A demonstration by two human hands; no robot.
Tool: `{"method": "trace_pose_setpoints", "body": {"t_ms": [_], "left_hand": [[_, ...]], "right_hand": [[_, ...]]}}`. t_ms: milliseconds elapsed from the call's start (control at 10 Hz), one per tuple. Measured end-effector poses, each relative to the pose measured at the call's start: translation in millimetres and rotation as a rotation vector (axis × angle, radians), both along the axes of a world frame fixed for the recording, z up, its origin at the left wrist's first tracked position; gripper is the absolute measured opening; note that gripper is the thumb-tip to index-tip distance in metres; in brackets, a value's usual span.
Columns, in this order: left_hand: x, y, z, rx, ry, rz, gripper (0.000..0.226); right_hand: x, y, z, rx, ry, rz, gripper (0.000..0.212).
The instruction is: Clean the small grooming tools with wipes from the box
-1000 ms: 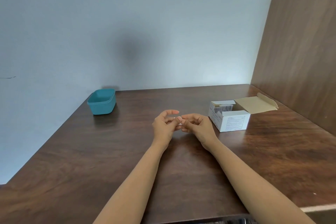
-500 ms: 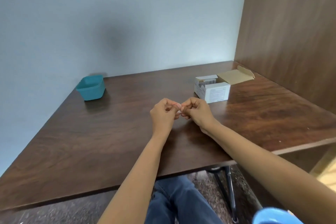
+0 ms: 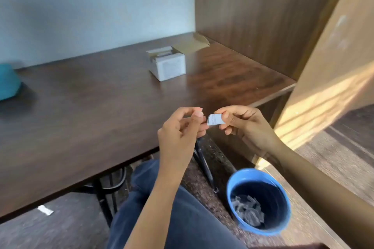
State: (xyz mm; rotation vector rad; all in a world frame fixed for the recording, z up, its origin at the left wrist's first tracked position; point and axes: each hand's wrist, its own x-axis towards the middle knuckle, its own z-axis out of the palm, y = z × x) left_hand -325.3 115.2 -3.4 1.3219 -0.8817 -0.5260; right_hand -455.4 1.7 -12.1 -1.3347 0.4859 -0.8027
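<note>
Head view shows the right hand [image 3: 240, 125] pinching a small wipe packet [image 3: 215, 119] between thumb and fingers, in front of the box [image 3: 168, 65], nearer to the person. The left hand [image 3: 180, 129] has curled fingers just beside the packet's edge; whether it grips the edge cannot be told. The step seems to be opening the packet. The next move probably needs a firm hold on that edge, then a pull. No grooming tool shows.
</note>
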Motion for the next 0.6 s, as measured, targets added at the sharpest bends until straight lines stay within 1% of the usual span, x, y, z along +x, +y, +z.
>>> {"method": "trace_pose_setpoints", "body": {"t_ms": [100, 200, 300, 400, 500, 600], "left_hand": [[-27.8, 0.9, -22.6, 0.035, -0.042, -0.084, 0.011], [-48.9, -3.1, -56.6, 0.180, -0.043, -0.197, 0.008], [-65.9, -9.7, -91.7, 0.351, -0.019, -0.271, 0.009], [-76.8, -15.5, -119.1, 0.439, -0.037, -0.311, 0.002], [-78.4, -15.3, -132.2, 0.485, -0.077, -0.330, 0.003], [-78.3, -12.7, -137.2, 0.496, -0.104, -0.309, 0.007]], "right_hand": [[-51.0, -13.5, -24.5, 0.054, 0.100, -0.117, 0.017], [-96.4, -28.1, -69.8, 0.089, 0.270, -0.194, 0.015], [-127.3, -39.5, -129.0, 0.084, 0.543, -0.235, 0.014], [-146.5, -54.5, -188.0, 0.068, 0.813, -0.253, 0.015], [-156.2, -70.4, -228.9, 0.066, 0.953, -0.257, 0.019], [-161.7, -84.8, -260.1, 0.201, 0.973, -0.263, 0.025]]}}
